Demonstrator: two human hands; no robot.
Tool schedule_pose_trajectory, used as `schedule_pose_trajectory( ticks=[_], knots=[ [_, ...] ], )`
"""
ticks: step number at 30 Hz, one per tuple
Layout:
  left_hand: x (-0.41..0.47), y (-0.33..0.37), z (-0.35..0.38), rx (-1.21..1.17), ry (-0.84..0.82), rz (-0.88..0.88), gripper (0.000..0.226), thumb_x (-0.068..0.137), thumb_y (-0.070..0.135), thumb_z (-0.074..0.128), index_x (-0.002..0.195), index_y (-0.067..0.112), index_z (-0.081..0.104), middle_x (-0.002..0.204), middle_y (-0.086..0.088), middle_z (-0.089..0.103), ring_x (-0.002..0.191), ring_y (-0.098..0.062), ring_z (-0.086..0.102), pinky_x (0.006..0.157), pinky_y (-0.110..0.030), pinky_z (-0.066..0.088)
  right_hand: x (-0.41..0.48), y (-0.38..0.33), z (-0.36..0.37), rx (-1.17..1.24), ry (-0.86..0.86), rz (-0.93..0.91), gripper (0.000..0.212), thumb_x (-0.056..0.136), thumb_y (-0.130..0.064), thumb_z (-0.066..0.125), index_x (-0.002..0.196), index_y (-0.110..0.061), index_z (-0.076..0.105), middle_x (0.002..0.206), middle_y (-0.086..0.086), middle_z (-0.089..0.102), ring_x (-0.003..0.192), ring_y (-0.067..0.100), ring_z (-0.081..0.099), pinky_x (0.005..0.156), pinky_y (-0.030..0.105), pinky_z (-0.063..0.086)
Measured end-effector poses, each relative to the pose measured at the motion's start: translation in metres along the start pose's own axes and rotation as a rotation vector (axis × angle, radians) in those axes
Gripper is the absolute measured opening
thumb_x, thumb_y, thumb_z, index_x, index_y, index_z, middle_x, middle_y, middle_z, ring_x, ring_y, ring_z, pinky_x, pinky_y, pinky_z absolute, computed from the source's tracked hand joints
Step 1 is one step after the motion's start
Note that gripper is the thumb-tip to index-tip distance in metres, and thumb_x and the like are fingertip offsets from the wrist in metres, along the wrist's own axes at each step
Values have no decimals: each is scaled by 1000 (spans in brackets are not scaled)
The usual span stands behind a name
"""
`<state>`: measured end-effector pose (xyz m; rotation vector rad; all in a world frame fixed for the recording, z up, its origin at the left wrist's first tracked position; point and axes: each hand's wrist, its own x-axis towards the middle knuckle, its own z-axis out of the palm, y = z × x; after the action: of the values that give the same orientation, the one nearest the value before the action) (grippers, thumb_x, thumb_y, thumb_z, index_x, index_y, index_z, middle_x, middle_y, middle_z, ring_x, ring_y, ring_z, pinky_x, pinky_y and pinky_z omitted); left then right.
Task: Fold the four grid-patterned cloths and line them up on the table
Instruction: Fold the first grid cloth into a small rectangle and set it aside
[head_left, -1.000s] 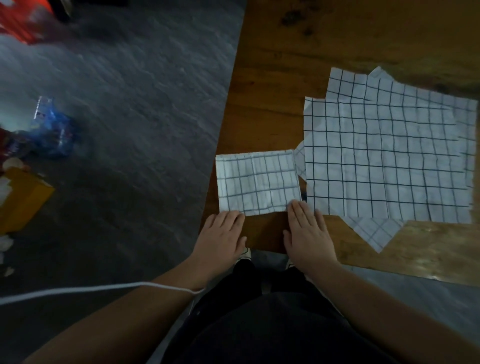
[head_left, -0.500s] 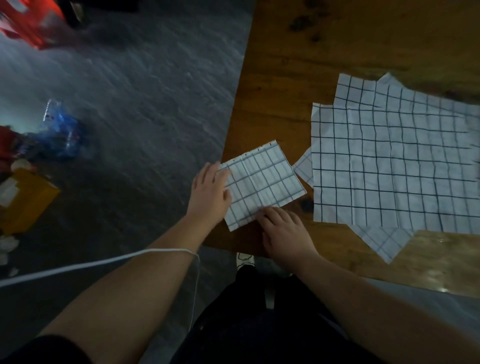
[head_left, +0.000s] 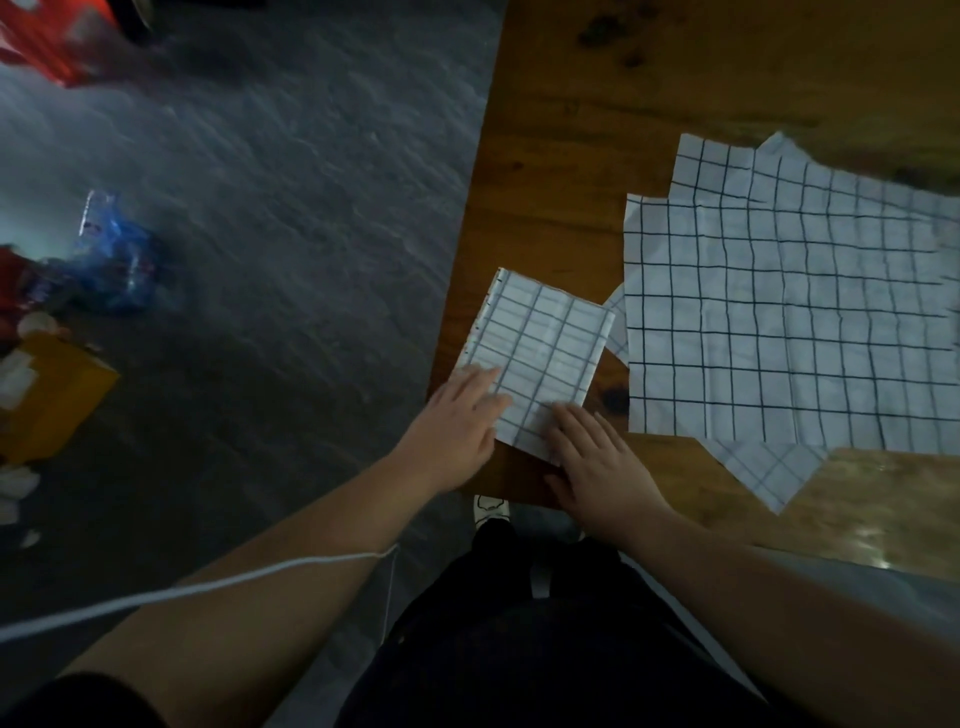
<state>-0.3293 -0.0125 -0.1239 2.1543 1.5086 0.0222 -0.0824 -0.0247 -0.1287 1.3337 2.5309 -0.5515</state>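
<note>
Wooden table (head_left: 545, 156): folded cloth (head_left: 545, 348) lying tilted beside unfolded cloths (head_left: 779, 322).
Left hand (head_left: 457, 431) and right hand (head_left: 597, 457) are pressing its near edge with straight, flat fingers (head_left: 480, 382).

Black trousers (head_left: 519, 654), white-toed shoe (head_left: 490, 506)

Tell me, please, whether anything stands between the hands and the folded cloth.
Nothing visible does: the left hand and the right hand both lie flat on the folded cloth at its near end. The unfolded cloths lie to its right on the table.
</note>
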Motion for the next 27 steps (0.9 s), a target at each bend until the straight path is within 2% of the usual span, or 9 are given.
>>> schedule_pose_trajectory(
  ticks=[3, 7, 9, 12, 16, 18, 21, 24, 27],
  knots=[
    [-15, 5, 12, 93, -42, 67, 46, 101, 31, 44, 146, 22, 46, 162, -6, 31, 152, -22, 17, 123, -42, 21, -14, 6, 14, -39, -43, -39, 74, 98, -57, 31, 160, -19, 15, 168, 5, 10, 156, 21, 2, 123, 47, 12],
    [-42, 13, 26, 193, -13, 156, 49, 97, 42, 39, 140, 22, 51, 158, -7, 39, 151, -26, 23, 115, -48, 32, -38, 22, 20, -79, -77, -102, 74, 94, -56, 38, 157, -20, 26, 168, 3, 15, 156, 21, 6, 122, 51, 13],
    [-49, 16, 33, 199, -34, 214, 56, 96, 48, 42, 145, 21, 45, 161, -8, 34, 153, -28, 18, 119, -50, 28, -48, 27, 24, -101, -79, -119, 71, 91, -48, 52, 153, -20, 32, 166, 3, 22, 155, 22, 12, 122, 53, 16],
    [-49, 21, 41, 259, -137, 280, 77, 93, 59, 51, 156, 21, 29, 167, -8, 19, 155, -29, 4, 123, -56, 14, -52, 29, 24, -83, 42, -118, 60, 84, -34, 68, 139, -22, 47, 154, 3, 45, 146, 23, 34, 119, 54, 26],
    [-46, 27, 44, 339, -243, 202, 87, 94, 60, 51, 161, 29, 6, 170, -1, -2, 155, -28, -11, 117, -70, 2, -53, 30, 21, -54, 127, -135, 48, 80, -32, 74, 125, -21, 61, 144, 3, 56, 137, 23, 45, 116, 52, 24],
    [-48, 27, 41, 313, -197, 180, 82, 94, 48, 55, 160, 28, 11, 169, -4, 8, 156, -27, 0, 118, -68, 9, -54, 31, 19, -35, 116, -134, 41, 84, -31, 70, 124, -23, 63, 144, 0, 56, 138, 21, 46, 117, 50, 23],
    [-50, 24, 36, 247, -158, 159, 74, 90, 36, 56, 157, 25, 26, 166, -4, 22, 154, -23, 14, 118, -60, 19, -53, 33, 10, 21, 125, -111, 36, 91, -33, 47, 120, -25, 67, 141, -3, 60, 134, 15, 51, 118, 49, 28],
    [-47, 19, 28, 181, -76, 173, 50, 91, 34, 49, 141, 26, 53, 155, 0, 45, 148, -20, 29, 117, -52, 23, -46, 34, -7, 153, 210, -60, 38, 92, -30, 39, 113, -22, 70, 119, -2, 72, 112, 14, 66, 113, 50, 41],
    [-39, 17, 11, -188, 1, 32, 36, 99, 25, 50, 132, 27, 63, 137, 7, 62, 131, -9, 49, 111, -36, 35, -36, 34, -26, 299, 328, 5, 27, 94, -26, 46, 105, -19, 69, 95, -3, 72, 85, 17, 67, 96, 43, 53]
  ],
)
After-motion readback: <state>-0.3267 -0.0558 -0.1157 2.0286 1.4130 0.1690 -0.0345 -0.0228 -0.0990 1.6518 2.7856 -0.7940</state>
